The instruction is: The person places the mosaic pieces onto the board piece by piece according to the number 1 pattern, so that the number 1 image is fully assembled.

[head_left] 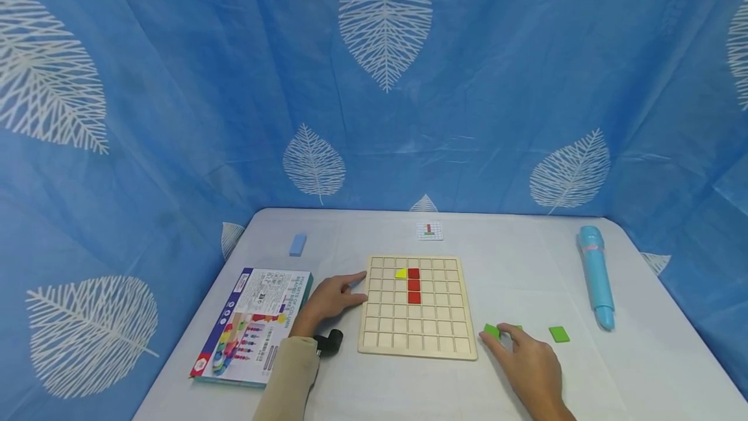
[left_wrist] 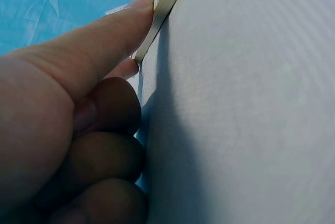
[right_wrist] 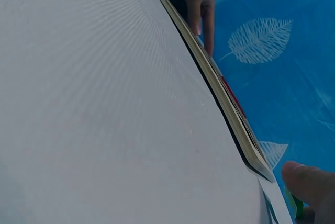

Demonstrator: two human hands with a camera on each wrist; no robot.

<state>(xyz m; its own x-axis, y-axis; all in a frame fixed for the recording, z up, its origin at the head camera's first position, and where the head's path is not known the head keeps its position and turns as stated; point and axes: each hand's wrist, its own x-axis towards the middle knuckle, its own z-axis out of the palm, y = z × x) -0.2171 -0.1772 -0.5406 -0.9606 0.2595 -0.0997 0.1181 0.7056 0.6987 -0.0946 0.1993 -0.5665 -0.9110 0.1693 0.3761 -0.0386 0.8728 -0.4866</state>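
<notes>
A square wooden grid board [head_left: 386,325] lies on the table in the head view. In its upper middle, three red tiles [head_left: 413,285] form a column, with a small yellow piece [head_left: 400,273] left of the top one. My left hand [head_left: 330,295] touches the board's left edge with thumb and index finger; the left wrist view shows the thumb [left_wrist: 137,12] against the board's side, other fingers bent below. Beside the lower right corner, my right hand [head_left: 528,366] pinches a green tile [head_left: 492,330] between thumb and index finger. Another green tile [head_left: 519,327] is partly hidden behind that hand.
One more green tile [head_left: 559,334] lies right of my right hand. A printed card [head_left: 429,230] sits behind the board. On the left are a blue block [head_left: 298,245] and a flat printed box [head_left: 257,343]. A light-blue, microphone-shaped object [head_left: 597,278] lies far right.
</notes>
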